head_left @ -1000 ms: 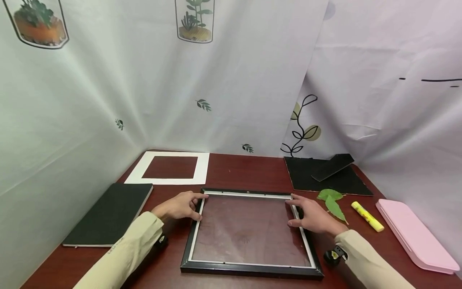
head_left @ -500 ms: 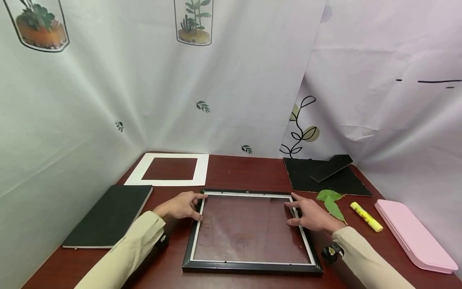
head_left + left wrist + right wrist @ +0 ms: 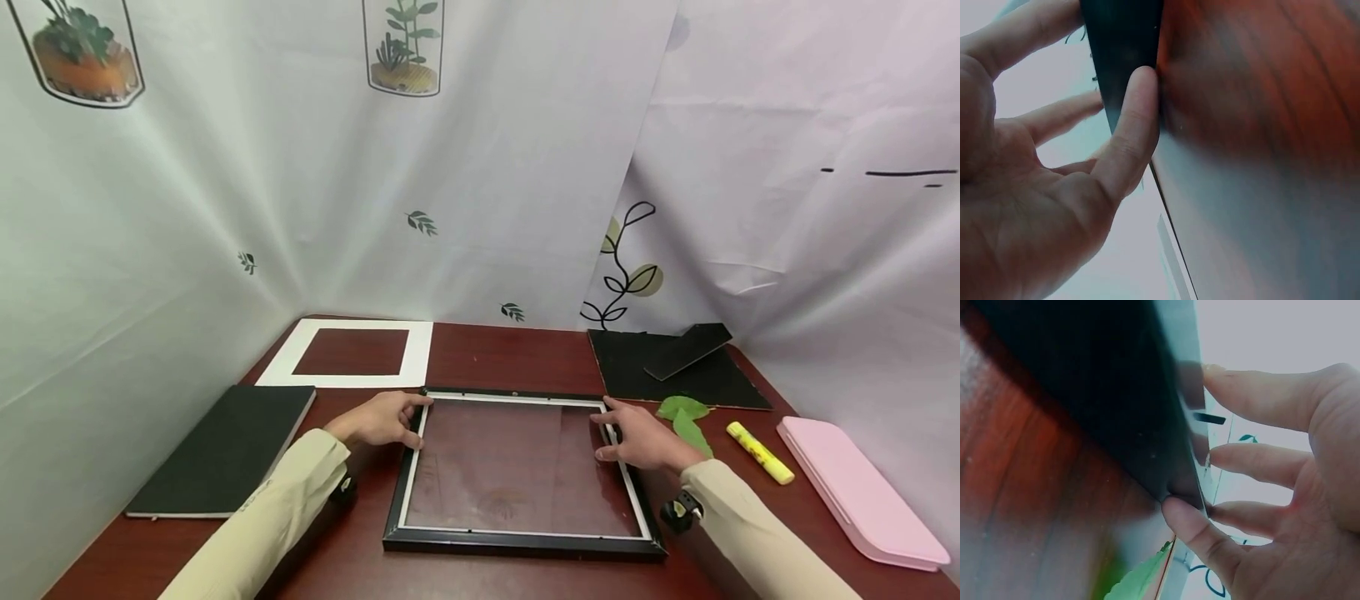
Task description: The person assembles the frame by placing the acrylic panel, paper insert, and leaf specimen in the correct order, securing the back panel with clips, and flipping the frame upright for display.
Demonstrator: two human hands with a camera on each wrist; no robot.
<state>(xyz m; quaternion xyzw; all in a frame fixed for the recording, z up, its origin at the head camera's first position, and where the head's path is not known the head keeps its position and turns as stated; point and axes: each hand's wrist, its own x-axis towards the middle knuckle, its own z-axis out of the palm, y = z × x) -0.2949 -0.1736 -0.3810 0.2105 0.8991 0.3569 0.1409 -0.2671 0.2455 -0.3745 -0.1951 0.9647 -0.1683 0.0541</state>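
A black picture frame point(image 3: 525, 546) with a white inner lip and a clear pane point(image 3: 517, 467) lies in the middle of the dark red table. My left hand point(image 3: 382, 418) grips its left side near the far corner, and one finger point(image 3: 1138, 103) presses the black outer edge in the left wrist view. On the opposite side my right hand point(image 3: 641, 435) holds the frame the same way. From the right wrist, one finger point(image 3: 1191, 525) shows against the outer side, the thumb and other fingers over the top edge.
Behind left lies a white mat board point(image 3: 416, 354), with a black book point(image 3: 225, 454) nearer. At right are a black backing board point(image 3: 622, 362) with its stand point(image 3: 688, 352), green leaves point(image 3: 684, 408), a yellow tube point(image 3: 760, 454) and a pink case point(image 3: 862, 492).
The picture frame has shifted slightly away from me, its near edge most visibly, and both hands have moved with it. The view has tilted a little.
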